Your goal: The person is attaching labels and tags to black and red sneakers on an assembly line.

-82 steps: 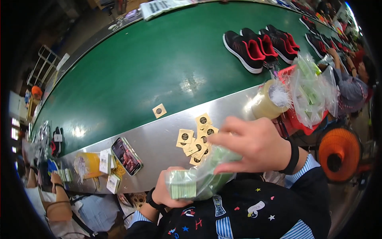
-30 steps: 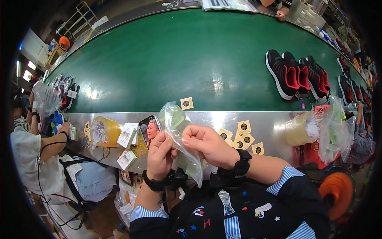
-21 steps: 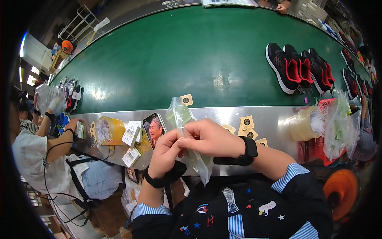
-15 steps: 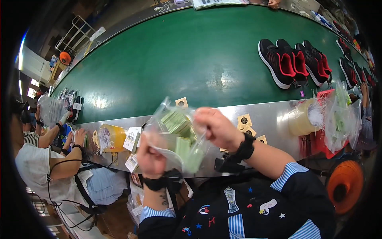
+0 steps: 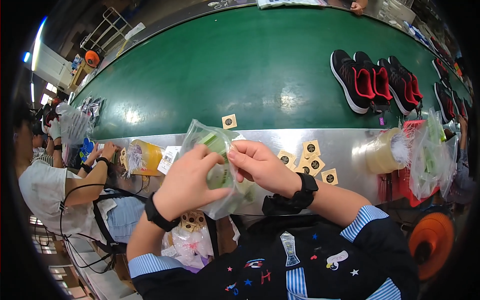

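Head view: the clear plastic bag (image 5: 216, 167) of pale green tags sits right at the front edge of the steel counter (image 5: 345, 150), pinched between both hands. Half a second ago it was spread wide, the green stack showing in the open; now the hands have closed back in and the bag is bunched up tight, so the handling looks to be at the bag's mouth again. The left hand (image 5: 187, 182) cups the bag from below and the side, fingers curled shut around the plastic, thumb pressed on the front. The right hand (image 5: 260, 165) meets it from the other side, fingertips pinching the upper part of the bag, close against the left thumb.

Outward from there: small tan square tags (image 5: 310, 160) with dark round marks lie scattered on the counter just beside the right wrist, one more (image 5: 229, 121) at the edge of the green conveyor belt (image 5: 225, 70). A roll of tape (image 5: 382, 152) stands further right. Black-and-red sneakers (image 5: 372, 82) ride the belt, well apart. At far left, another person's hand (image 5: 107, 150) works at the same counter.
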A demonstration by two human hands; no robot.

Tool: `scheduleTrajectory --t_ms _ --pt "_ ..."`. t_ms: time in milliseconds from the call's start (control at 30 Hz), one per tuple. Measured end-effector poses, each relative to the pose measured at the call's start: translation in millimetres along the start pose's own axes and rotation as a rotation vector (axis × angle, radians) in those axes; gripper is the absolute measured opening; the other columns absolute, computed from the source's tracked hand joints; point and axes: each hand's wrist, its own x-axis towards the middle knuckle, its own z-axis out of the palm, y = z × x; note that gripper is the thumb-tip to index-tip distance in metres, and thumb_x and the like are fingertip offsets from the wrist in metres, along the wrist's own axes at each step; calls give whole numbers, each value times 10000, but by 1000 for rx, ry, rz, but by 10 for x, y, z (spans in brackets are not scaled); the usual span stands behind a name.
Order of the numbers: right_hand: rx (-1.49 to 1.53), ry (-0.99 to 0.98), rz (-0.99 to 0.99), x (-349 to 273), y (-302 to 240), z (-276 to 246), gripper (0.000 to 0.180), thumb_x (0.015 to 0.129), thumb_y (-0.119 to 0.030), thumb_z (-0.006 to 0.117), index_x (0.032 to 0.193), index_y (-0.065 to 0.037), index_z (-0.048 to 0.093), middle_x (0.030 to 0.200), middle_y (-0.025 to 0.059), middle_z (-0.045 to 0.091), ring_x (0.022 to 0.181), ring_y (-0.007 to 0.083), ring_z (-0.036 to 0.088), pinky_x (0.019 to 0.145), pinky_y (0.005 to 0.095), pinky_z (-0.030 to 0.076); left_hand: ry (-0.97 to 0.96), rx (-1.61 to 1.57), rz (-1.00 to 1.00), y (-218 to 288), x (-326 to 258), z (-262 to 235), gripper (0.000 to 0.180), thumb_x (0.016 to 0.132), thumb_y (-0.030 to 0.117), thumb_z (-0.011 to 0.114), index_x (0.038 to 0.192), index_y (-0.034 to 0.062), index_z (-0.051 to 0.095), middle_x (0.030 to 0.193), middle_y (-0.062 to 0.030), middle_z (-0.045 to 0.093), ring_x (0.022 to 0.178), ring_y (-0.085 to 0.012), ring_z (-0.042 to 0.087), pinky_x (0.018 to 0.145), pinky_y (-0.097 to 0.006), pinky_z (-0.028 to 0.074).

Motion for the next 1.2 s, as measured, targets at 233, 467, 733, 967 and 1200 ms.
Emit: scheduleTrajectory --t_ms 233,467,733,967,1200 --pt "44 -14 -9 27 75 88 247 939 -197 428 748 -54 490 644 -10 520 594 43 465 584 200 372 -49 206 -47 90 -133 73 616 564 450 756 992 52 563 902 -140 456 818 -302 502 712 -379 458" --pt "140 104 -61 -46 200 180 195 949 -217 407 820 -87 474 667 14 531 465 26 324 433 175 239 25 341 -189 20 -268 232 462 643 279 687 987 15 529 868 -163 494 839 -332 522 741 -396 430" --pt "247 190 -201 -166 458 160 193 955 -214 399 833 -77 460 659 19 525 447 31 307 409 179 217 210 100 -143 -38 -347 397 548 676 304 688 1094 6 495 997 -209 530 948 -359 514 837 -401 419" --pt "225 229 -240 -127 535 196 198 957 -226 400 838 -78 458 693 12 539 489 12 307 443 169 226 1 -125 -171 -138 -323 525 485 667 277 686 1053 24 536 959 -221 542 909 -367 532 829 -412 421" --pt "215 207 -262 -70 554 175 195 954 -226 410 835 -82 466 701 5 546 470 13 287 429 175 213 31 -446 -189 -235 -350 555 431 662 181 644 1057 37 549 1013 -161 563 971 -290 533 844 -353 422"
